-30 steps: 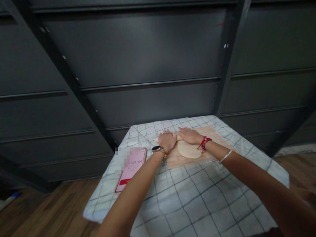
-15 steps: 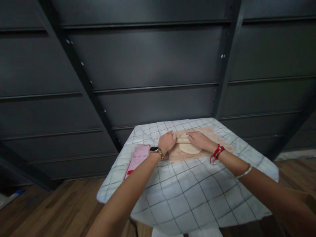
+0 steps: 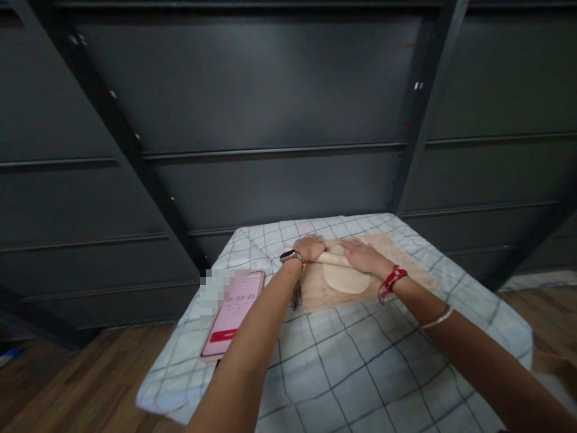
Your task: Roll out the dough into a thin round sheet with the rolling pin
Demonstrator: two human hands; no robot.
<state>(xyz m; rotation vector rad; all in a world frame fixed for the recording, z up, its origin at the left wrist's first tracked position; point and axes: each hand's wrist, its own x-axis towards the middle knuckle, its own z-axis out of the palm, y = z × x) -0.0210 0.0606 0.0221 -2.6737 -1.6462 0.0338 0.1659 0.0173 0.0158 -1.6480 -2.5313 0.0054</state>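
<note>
A flat round of pale dough [image 3: 345,279] lies on a light wooden board [image 3: 315,291]. A wooden rolling pin [image 3: 332,258] rests across the dough's far edge. My left hand [image 3: 309,247] is closed over the pin's left end, a watch on that wrist. My right hand [image 3: 364,255] presses down on the pin's right part with fingers laid over it; red thread bands and a silver bangle ring that wrist.
A checked white cloth [image 3: 342,373] covers the small table. A pink phone [image 3: 233,313] with a timer on its screen lies left of the board. Dark metal shelving [image 3: 270,120] rises just behind the table. Wooden floor [image 3: 67,385] shows to the left and right.
Both hands have pushed the rolling pin away from me to the dough's far edge. The phone's timer has advanced, and my head has shifted slightly.
</note>
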